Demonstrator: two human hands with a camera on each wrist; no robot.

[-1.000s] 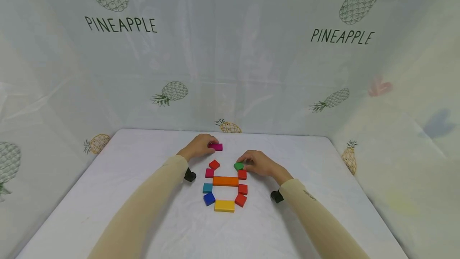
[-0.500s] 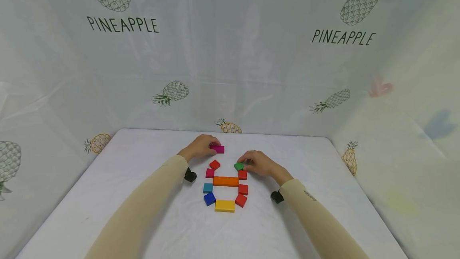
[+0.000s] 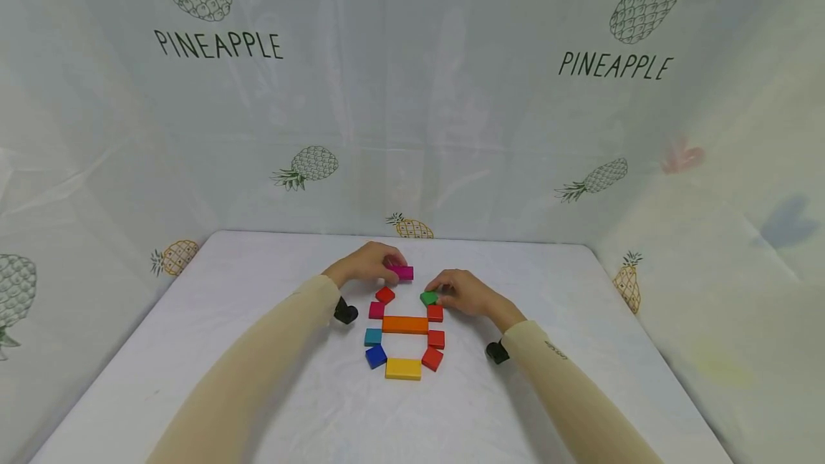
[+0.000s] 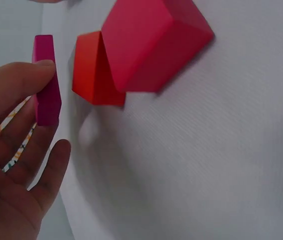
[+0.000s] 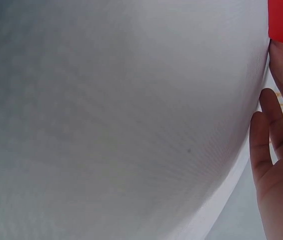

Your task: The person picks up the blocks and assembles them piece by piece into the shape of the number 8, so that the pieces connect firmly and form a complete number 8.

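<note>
My left hand [image 3: 366, 261] pinches a long magenta block [image 3: 404, 273] between thumb and fingers, at the far end of a ring of coloured blocks. In the left wrist view that magenta block [image 4: 47, 97] stands apart from the red block [image 4: 86, 70] and the pink block [image 4: 146, 45]. At the ring's far right, my right hand [image 3: 469, 293] holds a small green block [image 3: 428, 298] at table level, its fingertips round it. The right wrist view hides the green block and shows a red block [image 5: 281, 21] by the thumb.
An orange bar [image 3: 404, 324] crosses the ring's middle, and a yellow block [image 3: 402, 369] lies at its near end. Teal [image 3: 373, 336] and blue [image 3: 376, 356] blocks line the left; red blocks [image 3: 435, 339] line the right. The white table [image 3: 548, 278] meets a pineapple-print curtain [image 3: 412, 185].
My left hand has moved right and slightly nearer with the magenta block, towards the green one. The right hand has stayed in place on the green block.
</note>
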